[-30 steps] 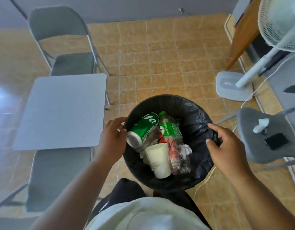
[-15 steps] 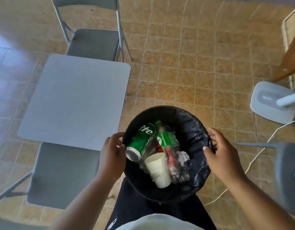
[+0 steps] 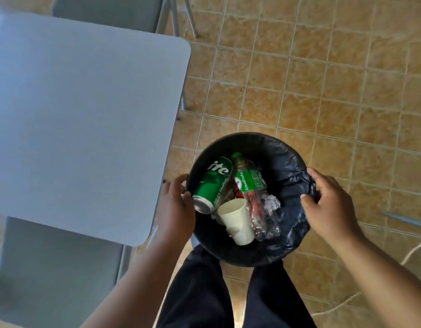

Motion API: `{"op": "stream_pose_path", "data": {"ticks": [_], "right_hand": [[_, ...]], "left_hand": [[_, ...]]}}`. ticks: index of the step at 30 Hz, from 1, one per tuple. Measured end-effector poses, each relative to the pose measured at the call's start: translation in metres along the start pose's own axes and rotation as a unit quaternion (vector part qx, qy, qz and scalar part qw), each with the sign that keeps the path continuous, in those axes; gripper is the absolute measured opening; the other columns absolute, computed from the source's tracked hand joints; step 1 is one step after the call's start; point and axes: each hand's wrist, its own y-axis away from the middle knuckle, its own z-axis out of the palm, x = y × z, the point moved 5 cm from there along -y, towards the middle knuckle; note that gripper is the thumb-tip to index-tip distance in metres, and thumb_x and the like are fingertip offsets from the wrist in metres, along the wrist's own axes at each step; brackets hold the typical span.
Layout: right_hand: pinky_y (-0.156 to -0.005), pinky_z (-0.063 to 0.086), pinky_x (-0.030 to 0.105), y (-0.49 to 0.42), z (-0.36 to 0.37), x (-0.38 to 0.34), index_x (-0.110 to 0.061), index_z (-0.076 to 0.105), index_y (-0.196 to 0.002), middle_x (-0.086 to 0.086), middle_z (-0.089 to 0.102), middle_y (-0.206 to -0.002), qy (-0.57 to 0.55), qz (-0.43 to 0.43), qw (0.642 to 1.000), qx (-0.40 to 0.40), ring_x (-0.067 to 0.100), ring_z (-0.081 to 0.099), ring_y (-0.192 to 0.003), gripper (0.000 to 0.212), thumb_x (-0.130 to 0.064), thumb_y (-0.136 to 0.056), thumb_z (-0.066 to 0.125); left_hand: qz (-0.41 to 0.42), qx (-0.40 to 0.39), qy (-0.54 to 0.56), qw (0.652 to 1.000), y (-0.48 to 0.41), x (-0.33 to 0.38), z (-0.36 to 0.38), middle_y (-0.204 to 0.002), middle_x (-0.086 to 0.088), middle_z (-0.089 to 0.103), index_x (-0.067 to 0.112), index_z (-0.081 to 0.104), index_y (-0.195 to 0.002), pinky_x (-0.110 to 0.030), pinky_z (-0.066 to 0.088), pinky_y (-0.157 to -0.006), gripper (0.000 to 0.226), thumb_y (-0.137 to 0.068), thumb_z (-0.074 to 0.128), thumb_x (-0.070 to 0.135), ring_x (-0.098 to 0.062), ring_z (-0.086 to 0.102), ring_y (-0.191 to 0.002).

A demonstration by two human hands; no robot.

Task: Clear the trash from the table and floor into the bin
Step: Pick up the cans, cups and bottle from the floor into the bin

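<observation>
The bin [image 3: 285, 152] fills the gap just off the bench's [image 3: 86, 114] right edge. Beyond it the tiled floor [image 3: 323, 79] lies open. A chair [image 3: 50, 268] under the bench's near edge and a cord [image 3: 413, 252] on the floor at right narrow passage.

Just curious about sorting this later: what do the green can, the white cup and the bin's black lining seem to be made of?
Green can: likely aluminium, with a glossy printed wall and a bare silvery end.
White cup: probably paper, matte and slightly dented.
Black lining: thin plastic film, shiny and wrinkled.
</observation>
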Motion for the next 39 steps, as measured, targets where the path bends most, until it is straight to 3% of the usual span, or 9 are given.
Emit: {"op": "stream_pose_path", "data": {"ticks": [4, 9, 16, 23, 28, 39], "right_hand": [[-0.073, 0.036, 0.024, -0.06, 0.054, 0.021, -0.019, 0.039, -0.146, 0.005, 0.052, -0.128, 0.004, -0.024, 1.0, -0.006, 0.014, 0.051, -0.083, 0.06, -0.01, -0.09, 0.059], [-0.087, 0.033, 0.021, -0.124, 0.115, 0.032, -0.016, 0.042, -0.145, 0.007, 0.052, -0.132, 0.027, -0.056, 0.998, -0.015, 0.025, 0.053, -0.113, 0.061, -0.009, -0.087, 0.061], [-0.089, 0.033, 0.021, -0.176, 0.173, 0.041, -0.019, 0.039, -0.147, 0.007, 0.048, -0.135, 0.022, -0.056, 0.997, -0.045, 0.026, 0.049, -0.121, 0.062, -0.011, -0.088, 0.058], [-0.088, 0.034, 0.023, -0.186, 0.204, 0.037, -0.017, 0.031, -0.15, 0.009, 0.043, -0.141, 0.04, -0.067, 0.993, -0.088, 0.029, 0.049, -0.122, 0.067, -0.016, -0.09, 0.06], [-0.095, 0.039, 0.031, -0.187, 0.218, 0.039, -0.018, 0.028, -0.151, 0.009, 0.042, -0.142, 0.049, -0.067, 0.989, -0.121, 0.03, 0.049, -0.121, 0.068, -0.019, -0.091, 0.06], [-0.105, 0.037, 0.034, -0.184, 0.222, 0.03, -0.018, 0.021, -0.153, 0.005, 0.033, -0.151, 0.061, -0.07, 0.985, -0.142, 0.026, 0.039, -0.134, 0.07, -0.02, -0.093, 0.056]], "left_hand": [[-0.037, 0.011, 0.021, 0.999, -0.046, -0.037, 0.052, -0.11, -0.005, 0.055, 0.026, 0.049, -0.13, -0.041, 0.05, -0.086, 0.042, -0.092, 0.047, 0.008, -0.02, 0.054, -0.098], [-0.064, 0.054, 0.029, 0.996, -0.098, -0.076, 0.095, -0.121, -0.007, 0.053, 0.025, 0.051, -0.129, -0.036, 0.05, -0.087, 0.044, -0.09, 0.047, 0.005, -0.021, 0.056, -0.1], [-0.075, 0.046, 0.064, 0.994, -0.143, -0.118, 0.13, -0.122, -0.011, 0.051, 0.023, 0.052, -0.13, -0.045, 0.053, -0.087, 0.042, -0.092, 0.046, 0.006, -0.025, 0.057, -0.101], [-0.094, 0.035, 0.063, 0.993, -0.162, -0.144, 0.139, -0.129, -0.009, 0.049, 0.021, 0.048, -0.136, -0.044, 0.048, -0.096, 0.044, -0.093, 0.049, 0.015, -0.025, 0.055, -0.112], [-0.103, -0.002, 0.046, 0.994, -0.166, -0.158, 0.142, -0.131, -0.007, 0.046, 0.025, 0.045, -0.139, -0.047, 0.049, -0.095, 0.049, -0.091, 0.053, 0.019, -0.03, 0.054, -0.114], [-0.126, -0.025, 0.044, 0.991, -0.163, -0.164, 0.142, -0.135, -0.006, 0.042, 0.024, 0.042, -0.141, -0.045, 0.051, -0.094, 0.052, -0.09, 0.053, 0.025, -0.027, 0.053, -0.116]]}}
